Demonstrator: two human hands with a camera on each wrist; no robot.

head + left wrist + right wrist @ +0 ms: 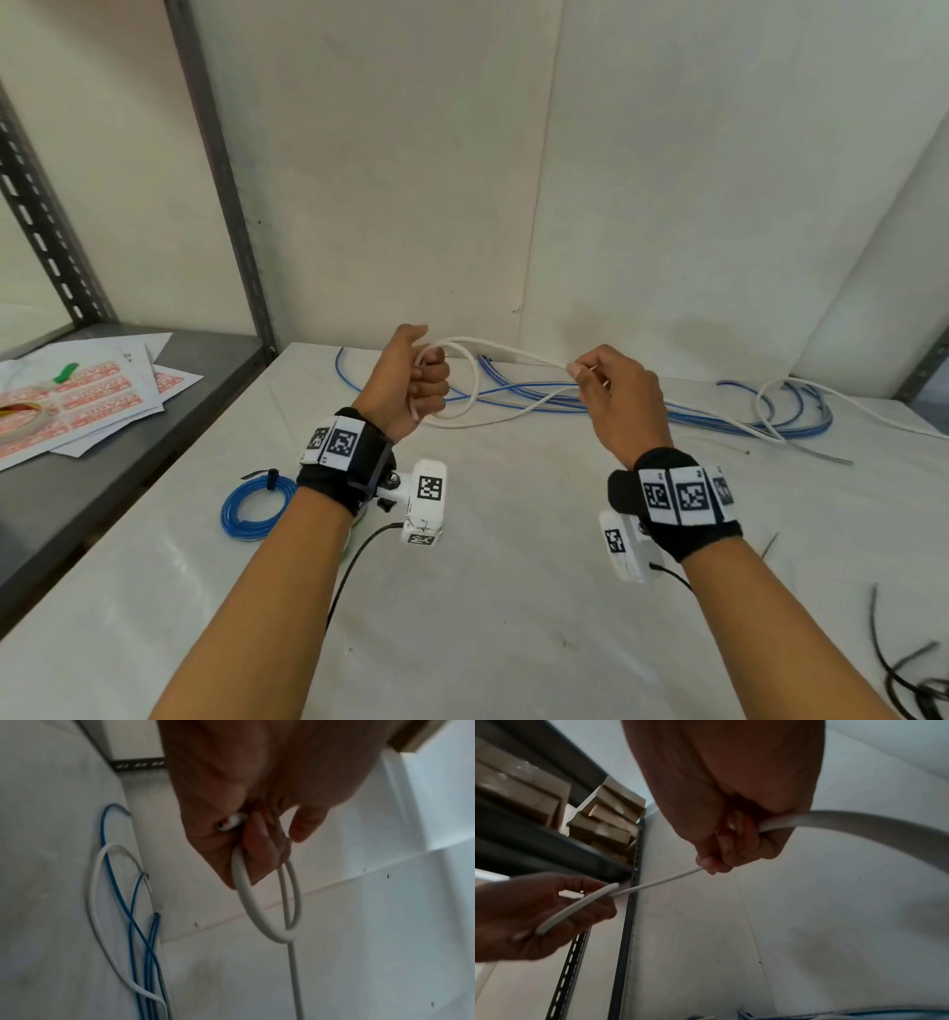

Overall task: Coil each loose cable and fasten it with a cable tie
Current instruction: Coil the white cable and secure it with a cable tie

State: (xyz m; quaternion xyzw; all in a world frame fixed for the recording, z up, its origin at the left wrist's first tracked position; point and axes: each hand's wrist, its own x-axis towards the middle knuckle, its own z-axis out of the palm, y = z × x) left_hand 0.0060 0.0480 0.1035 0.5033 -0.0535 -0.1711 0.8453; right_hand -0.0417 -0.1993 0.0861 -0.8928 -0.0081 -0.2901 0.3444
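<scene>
A white cable [475,383] forms one loop held in my left hand [411,380], raised above the white table [488,591]. In the left wrist view that hand [246,817] curls round the white cable [244,902], whose cut end shows in the fist. My right hand [611,390] pinches the same cable farther along; in the right wrist view my right hand [721,845] grips the white cable [654,884], which runs on to the left hand [539,912]. The rest of the cable trails right among loose blue cables [642,406].
A coiled blue cable [257,506] bound with a black tie lies at the table's left. Loose black ties [904,673] lie at the lower right. Papers and a tape roll [18,416] sit on the grey shelf [102,488] to the left. A wall stands close behind.
</scene>
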